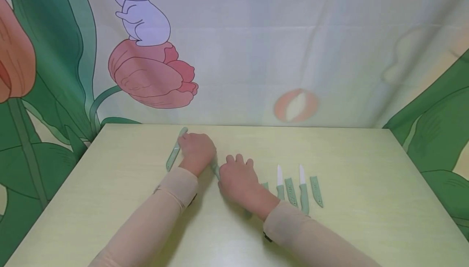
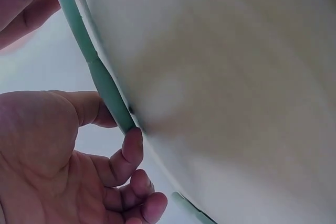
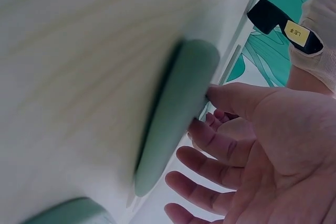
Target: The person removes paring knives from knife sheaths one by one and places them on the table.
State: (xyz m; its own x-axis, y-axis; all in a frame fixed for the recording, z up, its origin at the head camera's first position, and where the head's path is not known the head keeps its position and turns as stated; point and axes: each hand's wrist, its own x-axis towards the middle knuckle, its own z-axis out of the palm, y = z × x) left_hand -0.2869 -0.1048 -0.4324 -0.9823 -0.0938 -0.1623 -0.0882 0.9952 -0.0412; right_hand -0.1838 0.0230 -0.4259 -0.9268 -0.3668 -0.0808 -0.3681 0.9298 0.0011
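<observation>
Both of our hands are on the pale tabletop [image 1: 329, 234], palms down, over mint-green knives.

Left hand [image 1: 197, 149]: covers the near part of a sheathed green knife [image 1: 175, 151] lying near the far left of the tabletop. The left wrist view shows fingers [image 2: 131, 150] loosely curled, one fingertip and the thumb touching the knife's edge. That's contact, not a closed grip.

Right hand [image 1: 237, 177]: lies over a second green piece [image 1: 216, 171], only a sliver of which shows between the hands. In the right wrist view the thumb tip touches the rounded end of a green handle [image 3: 176, 114], the other fingers spread and relaxed. Nothing is clamped.

To the right sit two bare white-blade knives [image 1: 280, 183] and their loose green sheaths [image 1: 316, 190], in a row, near the right wrist.

Doing this well, as we judge it: pinch by handle and sheath body only, keep fingertips off the blade line, and lift flat off the tabletop. Keep the right forearm clear of the exposed blades.

Hard to make out: whether the piece under the right hand is a knife, a sheath or both. The head view hides it, and the wrist view is blurred and too close. Another green bit [image 1: 264, 185] peeks out beside the right wrist, identity unclear.
</observation>
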